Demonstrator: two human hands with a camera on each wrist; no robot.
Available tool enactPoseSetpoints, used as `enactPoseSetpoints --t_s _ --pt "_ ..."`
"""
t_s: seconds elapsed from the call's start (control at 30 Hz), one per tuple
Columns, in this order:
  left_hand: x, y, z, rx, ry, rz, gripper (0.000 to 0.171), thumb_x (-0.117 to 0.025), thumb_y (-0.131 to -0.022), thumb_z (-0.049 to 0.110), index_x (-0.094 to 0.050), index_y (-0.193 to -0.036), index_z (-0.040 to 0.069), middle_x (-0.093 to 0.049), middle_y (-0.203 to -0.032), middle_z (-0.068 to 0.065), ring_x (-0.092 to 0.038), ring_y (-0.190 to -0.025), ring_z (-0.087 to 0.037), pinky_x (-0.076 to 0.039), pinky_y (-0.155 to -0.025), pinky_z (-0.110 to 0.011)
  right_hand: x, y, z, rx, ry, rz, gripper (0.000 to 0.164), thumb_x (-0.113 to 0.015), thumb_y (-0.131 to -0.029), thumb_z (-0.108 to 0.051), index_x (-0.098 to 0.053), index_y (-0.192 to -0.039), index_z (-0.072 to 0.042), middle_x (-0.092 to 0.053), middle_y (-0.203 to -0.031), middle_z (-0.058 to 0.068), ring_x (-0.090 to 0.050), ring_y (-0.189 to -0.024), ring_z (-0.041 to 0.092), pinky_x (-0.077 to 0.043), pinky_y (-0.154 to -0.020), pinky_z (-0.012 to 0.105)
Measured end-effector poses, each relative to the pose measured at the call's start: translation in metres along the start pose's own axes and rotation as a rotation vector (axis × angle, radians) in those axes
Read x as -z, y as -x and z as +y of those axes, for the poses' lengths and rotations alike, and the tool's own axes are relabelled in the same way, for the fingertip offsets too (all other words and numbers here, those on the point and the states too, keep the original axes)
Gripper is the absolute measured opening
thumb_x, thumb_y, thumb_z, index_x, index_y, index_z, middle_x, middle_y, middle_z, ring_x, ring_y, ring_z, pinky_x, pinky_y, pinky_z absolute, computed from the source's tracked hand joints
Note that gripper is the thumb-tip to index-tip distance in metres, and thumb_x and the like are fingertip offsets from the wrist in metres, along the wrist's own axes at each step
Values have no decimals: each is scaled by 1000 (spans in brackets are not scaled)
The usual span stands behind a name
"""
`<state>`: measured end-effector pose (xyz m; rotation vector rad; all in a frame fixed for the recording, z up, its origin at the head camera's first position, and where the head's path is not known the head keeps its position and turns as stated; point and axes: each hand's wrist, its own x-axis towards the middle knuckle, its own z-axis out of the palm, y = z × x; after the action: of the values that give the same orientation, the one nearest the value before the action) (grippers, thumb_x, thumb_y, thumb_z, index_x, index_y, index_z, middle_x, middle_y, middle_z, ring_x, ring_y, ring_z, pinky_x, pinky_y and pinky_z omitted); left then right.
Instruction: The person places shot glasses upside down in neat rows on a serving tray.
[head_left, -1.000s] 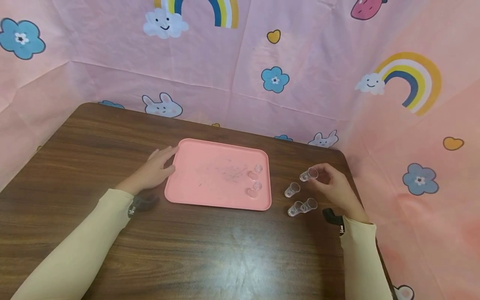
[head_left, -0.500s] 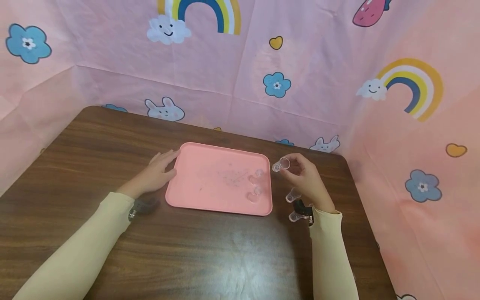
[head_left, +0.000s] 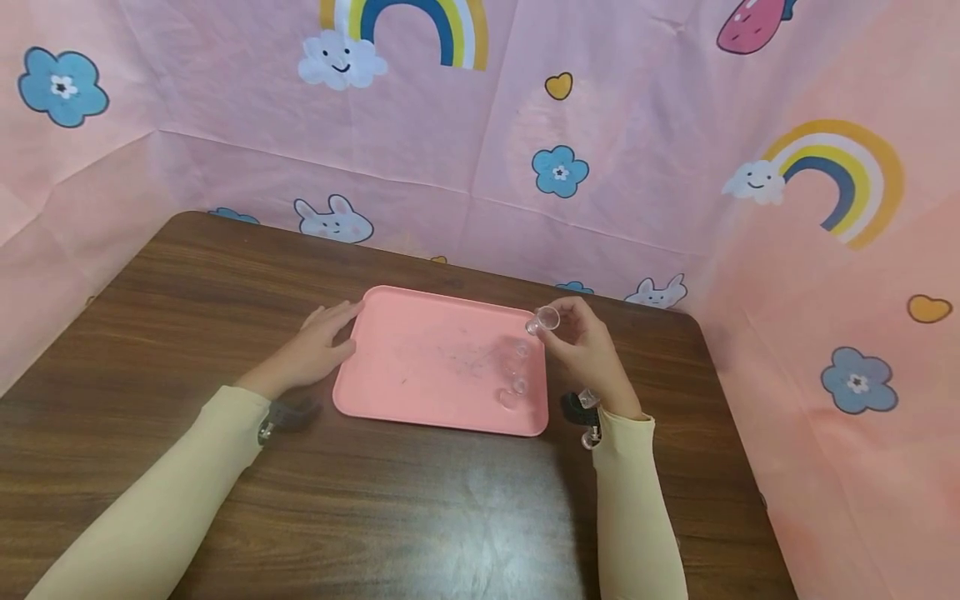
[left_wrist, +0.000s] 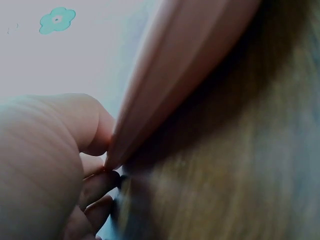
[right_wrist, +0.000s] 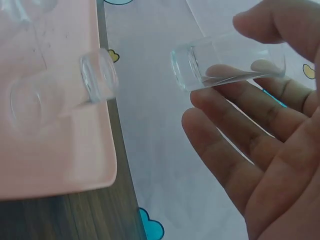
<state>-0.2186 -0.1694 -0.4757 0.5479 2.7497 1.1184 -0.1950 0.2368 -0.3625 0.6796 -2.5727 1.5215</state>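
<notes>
My right hand (head_left: 588,358) pinches a small clear shot glass (head_left: 547,318) between thumb and fingers, over the far right corner of the pink tray (head_left: 405,354). In the right wrist view that glass (right_wrist: 227,60) lies tilted on its side above the fingers, its thick base toward the tray. Two more clear glasses stand on the tray's right side, the nearer one (head_left: 510,400) and the farther one (head_left: 522,351). My left hand (head_left: 318,342) rests at the tray's left edge with fingers extended; in the left wrist view its thumb (left_wrist: 100,130) touches the rim.
Beside the tray, a clear glass (head_left: 588,399) and the base of another (head_left: 588,440) show on the brown wooden table (head_left: 360,508), partly hidden by my right wrist and its black strap (head_left: 579,410). A patterned pink cloth (head_left: 480,133) hangs behind the table.
My right hand has carried the glass leftward, from the table's right side to over the tray's far right corner. My left hand has stayed at the tray's left edge.
</notes>
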Motion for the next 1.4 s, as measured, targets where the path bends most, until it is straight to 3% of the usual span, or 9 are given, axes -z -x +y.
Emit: enactPoseSetpoints --t_s 0.17,0.3,0.53,0.8,1.0,1.17,1.27,1.4 --pt "-1 0 -2 -3 -3 2 60 -49 -95 16 -26 -150 8 -25 -155 -13 -11 -145 -31 3 -118 -47 -6 -5 1 16 -35 -26 31 -65 -87 0 -48 -112 7 -61 -110 20 -62 -100 30 -53 -86 47" --pt "-1 0 -2 -11 -6 5 60 -49 -95 15 -25 -150 7 -25 -155 -13 -12 -145 -32 2 -118 -47 -10 -8 -2 42 -14 -20 29 -65 -88 -3 -49 -111 5 -61 -106 15 -63 -94 23 -55 -83 44" --pt "-3 0 0 -4 -7 7 60 -49 -95 16 -26 -150 7 -26 -155 -12 -12 -145 -30 3 -118 -46 -15 -8 -16 94 -65 2 32 -64 -88 0 -49 -115 6 -57 -110 19 -61 -92 24 -57 -77 36" --pt "-1 3 3 -2 7 -2 61 -50 -96 17 -25 -150 7 -25 -155 -13 -11 -145 -32 2 -118 -47 -23 -9 -1 51 60 36 34 -71 -86 -20 -54 -115 -14 -65 -97 -1 -61 -78 16 -53 -63 30" --pt "0 -1 1 -12 -5 0 60 -49 -96 16 -24 -150 6 -25 -155 -14 -11 -145 -31 3 -118 -47 -17 -11 13 -41 197 122 30 -73 -84 -33 -58 -106 -20 -61 -89 -3 -56 -73 14 -50 -59 26" --pt "-2 -2 -1 -6 -13 -5 60 -50 -95 16 -25 -150 7 -25 -155 -14 -12 -145 -32 3 -118 -47 -13 -11 18 -32 163 224 27 -71 -86 -25 -63 -110 -16 -64 -95 1 -56 -75 13 -48 -59 20" --pt "-2 -1 -2 -7 -12 0 60 -50 -95 16 -26 -150 7 -25 -155 -14 -12 -145 -32 3 -118 -46 -14 -11 5 17 116 254 28 -69 -87 -13 -64 -113 -6 -63 -93 10 -53 -73 17 -45 -58 16" --pt "-2 -1 -1 -13 -15 11 60 -50 -95 15 -26 -150 7 -26 -155 -13 -13 -145 -32 3 -118 -46 -16 -9 -22 53 99 234 30 -64 -88 0 -61 -118 2 -60 -95 19 -49 -76 22 -47 -65 17"
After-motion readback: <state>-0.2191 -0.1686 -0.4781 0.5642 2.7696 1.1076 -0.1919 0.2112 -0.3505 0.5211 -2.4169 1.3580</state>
